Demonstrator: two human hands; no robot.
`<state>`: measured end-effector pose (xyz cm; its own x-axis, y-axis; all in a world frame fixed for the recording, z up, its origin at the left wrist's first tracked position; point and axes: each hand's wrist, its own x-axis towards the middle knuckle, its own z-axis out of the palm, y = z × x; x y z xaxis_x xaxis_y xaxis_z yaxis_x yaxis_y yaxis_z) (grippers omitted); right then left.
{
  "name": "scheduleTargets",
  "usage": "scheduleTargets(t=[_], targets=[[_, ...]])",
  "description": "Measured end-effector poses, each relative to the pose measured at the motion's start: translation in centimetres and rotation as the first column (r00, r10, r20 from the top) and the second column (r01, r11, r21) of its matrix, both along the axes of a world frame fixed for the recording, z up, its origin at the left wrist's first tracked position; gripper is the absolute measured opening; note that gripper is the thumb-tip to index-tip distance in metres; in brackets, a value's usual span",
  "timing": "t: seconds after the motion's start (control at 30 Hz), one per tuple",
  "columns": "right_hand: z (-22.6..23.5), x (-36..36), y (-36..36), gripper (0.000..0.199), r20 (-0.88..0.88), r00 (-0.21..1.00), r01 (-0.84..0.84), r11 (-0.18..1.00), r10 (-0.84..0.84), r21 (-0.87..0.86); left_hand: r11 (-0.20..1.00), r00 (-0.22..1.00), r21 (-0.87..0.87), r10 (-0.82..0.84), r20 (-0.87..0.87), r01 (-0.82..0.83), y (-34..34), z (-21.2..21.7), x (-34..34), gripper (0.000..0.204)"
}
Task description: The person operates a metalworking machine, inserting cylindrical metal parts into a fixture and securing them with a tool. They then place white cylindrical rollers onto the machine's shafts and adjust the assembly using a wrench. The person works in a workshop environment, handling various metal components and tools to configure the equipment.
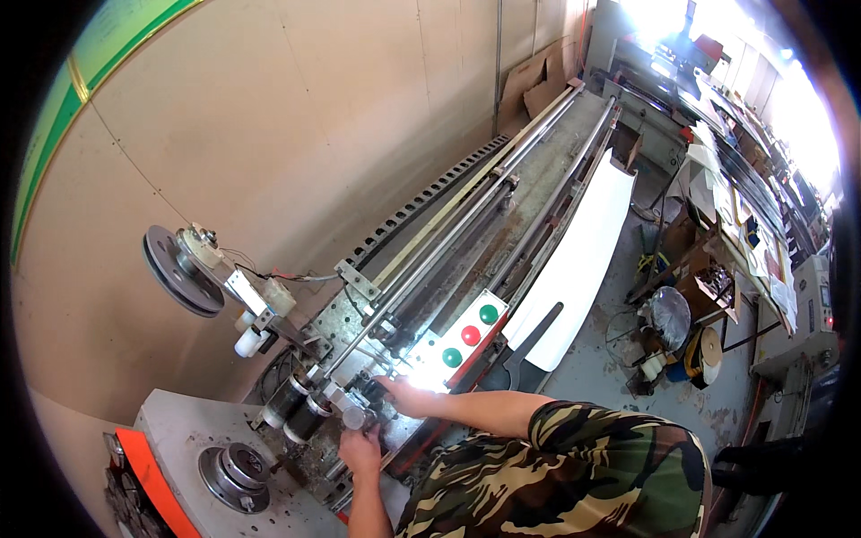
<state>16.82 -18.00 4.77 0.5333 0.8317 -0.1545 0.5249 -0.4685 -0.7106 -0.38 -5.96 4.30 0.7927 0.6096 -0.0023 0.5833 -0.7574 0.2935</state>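
Note:
Both hands work at the near end of a long metal machine (538, 206) beside the wall. My left hand (360, 450) is closed, fingers and thumb at the base of a round metal knob (355, 418). Just to its right and farther up, my right hand (405, 397) reaches into the carriage with bent fingers; whatever they grip is hidden among small dark parts. Two black cylinders (296, 411) stand left of the hands. Right behind my right hand sits a control box (471, 335) with two green buttons and a red one.
A wire spool (182, 271) hangs by the wall on the left. Nearby is a grey housing with a round chuck (235, 478). A long white sheet (574, 269) and a dark curved-head tool (534, 345) lie right of the machine. Boxes and a bagged bundle (665, 318) crowd the floor.

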Motion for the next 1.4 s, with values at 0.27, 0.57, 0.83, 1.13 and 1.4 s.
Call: scheduleTargets(t=[0.27,0.57,0.83,1.13,1.4], targets=[[-0.8,0.3,-0.3,0.082,-0.071,0.997,-0.02,1.0,0.022,0.025,0.998,0.992,-0.004,-0.061,0.11,0.061,-0.2,0.3,-0.4,0.031],[0.1,0.5,-0.1,0.084,-0.186,0.982,-0.022,0.999,0.029,0.04,0.996,0.995,-0.047,-0.078,0.062,0.081,-0.6,0.6,-0.6,0.033],[1.1,0.2,-0.5,0.079,-0.116,0.993,0.005,0.996,0.005,0.092,0.99,1.0,-0.138,-0.016,0.02,0.018,-0.3,0.4,-0.4,0.033],[0.9,0.2,-0.7,0.075,-0.136,0.991,0.008,0.992,0.01,0.13,0.965,0.996,-0.246,0.088,-0.002,-0.085,-0.3,1.1,0.4,0.033],[1.5,-0.1,-1.0,0.07,0.009,0.999,0.027,0.973,-0.03,0.231,0.97,0.946,-0.231,0.147,0.289,-0.08,-1.2,0.5,-1.1,0.036]])
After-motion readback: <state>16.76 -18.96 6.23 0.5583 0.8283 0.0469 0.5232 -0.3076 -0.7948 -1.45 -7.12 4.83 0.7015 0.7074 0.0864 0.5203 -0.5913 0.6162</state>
